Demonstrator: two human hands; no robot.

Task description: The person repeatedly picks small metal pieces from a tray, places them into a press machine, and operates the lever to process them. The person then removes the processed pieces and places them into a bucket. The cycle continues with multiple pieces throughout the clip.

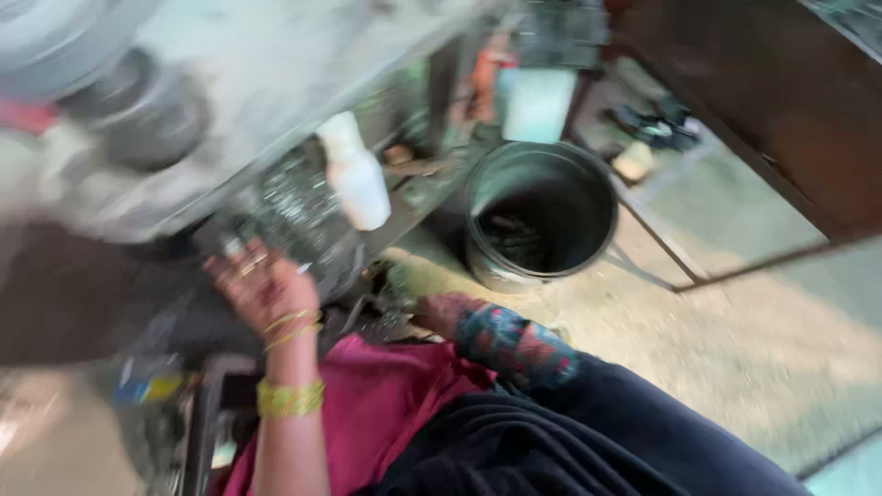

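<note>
The picture is smeared by motion. My left hand, with gold bangles on the wrist, is raised palm-up, fingers spread, against a dark metal grid-like part under a grey machine table. My right hand, coming out of a patterned blue-and-red sleeve, reaches low toward dark metal bits on the floor by the machine's base; its fingers are hidden. A white plastic bottle stands on a ledge just above and to the right of my left hand. A magenta cloth lies over my lap.
A dark round bucket holding black scraps stands on the sandy floor to the right of the machine. A brown wall or door closes off the upper right. A pale container sits behind the bucket.
</note>
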